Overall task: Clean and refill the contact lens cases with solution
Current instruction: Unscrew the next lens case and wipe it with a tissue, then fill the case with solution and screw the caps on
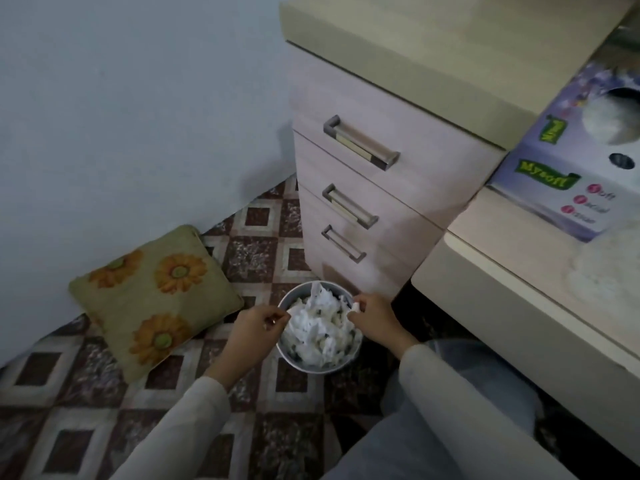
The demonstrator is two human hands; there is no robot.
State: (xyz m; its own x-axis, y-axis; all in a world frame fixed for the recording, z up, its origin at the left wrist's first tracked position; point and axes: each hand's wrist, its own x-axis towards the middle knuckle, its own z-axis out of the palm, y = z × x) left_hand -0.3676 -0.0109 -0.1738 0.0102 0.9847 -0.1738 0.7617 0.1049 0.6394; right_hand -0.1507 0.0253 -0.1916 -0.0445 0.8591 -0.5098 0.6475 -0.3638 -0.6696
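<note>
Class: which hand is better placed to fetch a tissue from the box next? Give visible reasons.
Probably the right hand: the box sits on the desk on its side, while the left hand is across the bin. The right fingers pinch a white item, though.

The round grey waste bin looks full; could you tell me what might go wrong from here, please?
The round grey waste bin is heaped with crumpled white tissues, so more waste may spill onto the patterned floor. The small white piece the right hand pinches could drop in and vanish.
</note>
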